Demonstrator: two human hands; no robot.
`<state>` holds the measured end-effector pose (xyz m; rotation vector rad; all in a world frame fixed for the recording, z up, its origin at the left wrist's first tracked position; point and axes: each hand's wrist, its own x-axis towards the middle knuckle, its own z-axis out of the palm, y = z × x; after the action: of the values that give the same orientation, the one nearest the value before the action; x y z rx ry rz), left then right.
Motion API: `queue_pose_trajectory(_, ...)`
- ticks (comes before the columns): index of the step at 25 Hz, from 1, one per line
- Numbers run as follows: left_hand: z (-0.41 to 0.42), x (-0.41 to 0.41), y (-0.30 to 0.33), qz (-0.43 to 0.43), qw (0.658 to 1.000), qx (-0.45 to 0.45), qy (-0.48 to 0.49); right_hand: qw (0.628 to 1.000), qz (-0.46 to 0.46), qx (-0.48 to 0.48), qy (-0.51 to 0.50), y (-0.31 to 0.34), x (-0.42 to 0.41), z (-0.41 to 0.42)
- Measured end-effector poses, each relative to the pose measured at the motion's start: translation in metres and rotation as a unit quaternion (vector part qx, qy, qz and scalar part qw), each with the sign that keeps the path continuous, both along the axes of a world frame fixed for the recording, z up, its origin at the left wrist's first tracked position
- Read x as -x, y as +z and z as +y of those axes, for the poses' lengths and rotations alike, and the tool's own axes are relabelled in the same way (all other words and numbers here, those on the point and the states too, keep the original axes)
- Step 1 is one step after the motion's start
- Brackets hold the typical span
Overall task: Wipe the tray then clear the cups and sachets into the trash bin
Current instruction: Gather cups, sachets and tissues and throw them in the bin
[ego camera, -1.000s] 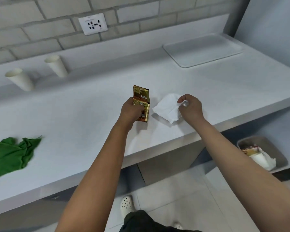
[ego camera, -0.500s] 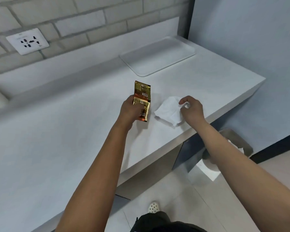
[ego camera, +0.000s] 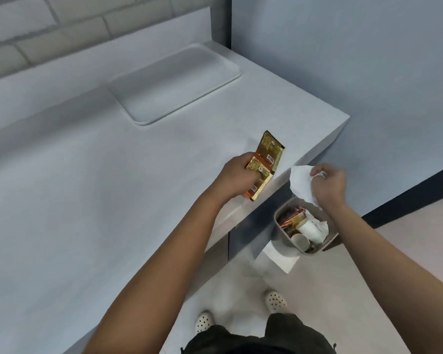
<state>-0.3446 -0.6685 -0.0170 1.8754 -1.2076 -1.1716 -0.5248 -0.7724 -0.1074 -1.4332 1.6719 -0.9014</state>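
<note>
Gold foil sachets sit fanned in the left hand, its fingers curled round their lower halves; at least 2 show, with barcodes facing up. They are held just above the near edge of the counter, close to its right corner.

The right hand is out past the counter edge, over the floor, fingers and thumb pinching a crumpled white tissue that hangs down from the grip. Its lower tip is directly above the bin.

The bin is a small grey tub standing on the floor beside the counter's end, just under the right hand. Inside it lie 2 white paper cups on their sides, some more white tissue, and a brown and gold packet against the far wall.

The tray is white with rounded corners and a shallow raised rim. It lies flat at the back of the counter, next to the low ledge under the brick wall, well apart from both hands. Nothing rests on it.

The counter is pale grey. To the right rises a plain blue-grey wall with a dark skirting strip. At the bottom of the view are 2 white perforated clogs and dark trousers.
</note>
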Motion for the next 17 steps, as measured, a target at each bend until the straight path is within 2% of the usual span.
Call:
queue_pose_trajectory(6,-0.058,0.101,-0.070,-0.029,0.991,-0.094,-0.086,0.992,0.073,-0.096,0.041,-0.077,0.096,-0.058)
queue_pose_trajectory(10,-0.091,0.136,-0.140,-0.084,0.972,-0.213,-0.061,0.976,0.110,-0.172,0.077,-0.125,0.139,-0.081)
queue_pose_trajectory(13,-0.109,0.150,-0.171,-0.112,0.957,-0.264,-0.045,0.960,0.126,-0.215,0.131,-0.154,0.153,-0.084)
queue_pose_trajectory(17,-0.129,0.161,-0.192,-0.068,0.956,-0.281,-0.050,0.942,0.139,-0.245,0.181,-0.180,0.158,-0.082)
